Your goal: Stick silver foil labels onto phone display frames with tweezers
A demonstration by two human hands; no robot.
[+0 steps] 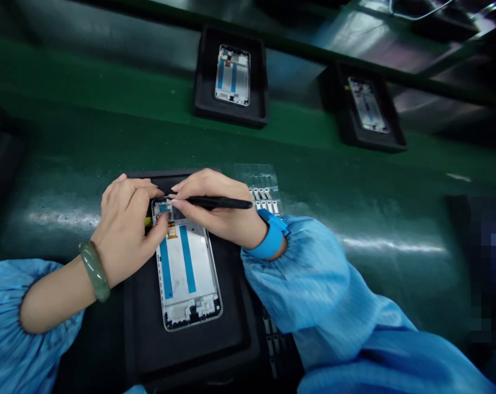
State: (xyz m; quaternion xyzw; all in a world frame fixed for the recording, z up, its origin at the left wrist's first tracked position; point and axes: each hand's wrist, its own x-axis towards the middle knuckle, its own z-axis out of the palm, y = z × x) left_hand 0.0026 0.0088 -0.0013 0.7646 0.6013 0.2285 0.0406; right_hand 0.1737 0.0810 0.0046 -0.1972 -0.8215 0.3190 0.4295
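Observation:
A phone frame (196,273) with a silvery inside and two blue strips lies in a black tray (149,350). My left hand (127,224) holds its upper left corner, the thumb over the inside and the fingers at the top edge. In my right hand (215,191) is a black pen-shaped tool (227,203), pinched near its front end. Its tip meets the top of the frame, close to my left fingertips, and is too small to make out. A small orange flex cable (172,232) shows just below my left thumb.
A clear sheet of small metal parts (266,194) lies beyond my right wrist. On the green ledge behind stand two black trays (205,104) (355,134), each with a phone frame. Dark blocks sit at the left edge (1,153).

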